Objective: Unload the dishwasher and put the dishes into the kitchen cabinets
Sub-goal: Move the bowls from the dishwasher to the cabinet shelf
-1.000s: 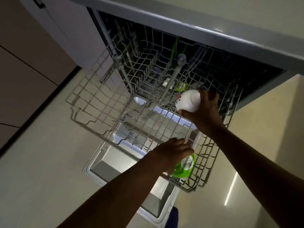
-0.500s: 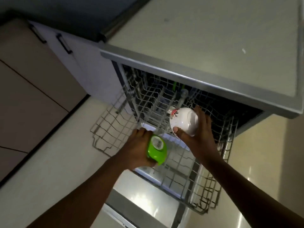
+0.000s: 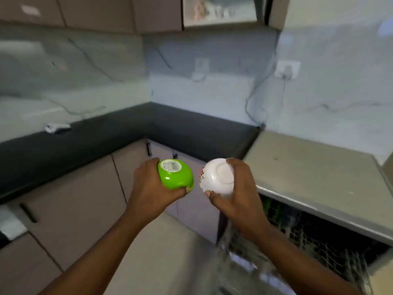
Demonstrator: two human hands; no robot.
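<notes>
Holding two bowls, one in each hand, the person stands facing the kitchen corner. The left hand is curled round a green plastic bowl, turned so its base shows, with one white barcode sticker on it. The right hand is wrapped about a white ceramic bowl, also base toward the camera, with a red flower pattern just visible at its left edge. The two bowls sit side by side, close but apart, in the air in front of the lower cabinets.

Down at the right the dishwasher stands open, its wire rack pulled out; the blur hides whether anything lies in it, though something green shows inside the tub. A dark desk runs round the corner with one small white object lying on it. Above, one open upper cabinet holds pale items too blurred to name. Two wall sockets show on the marble backsplash, one with a cord hanging.
</notes>
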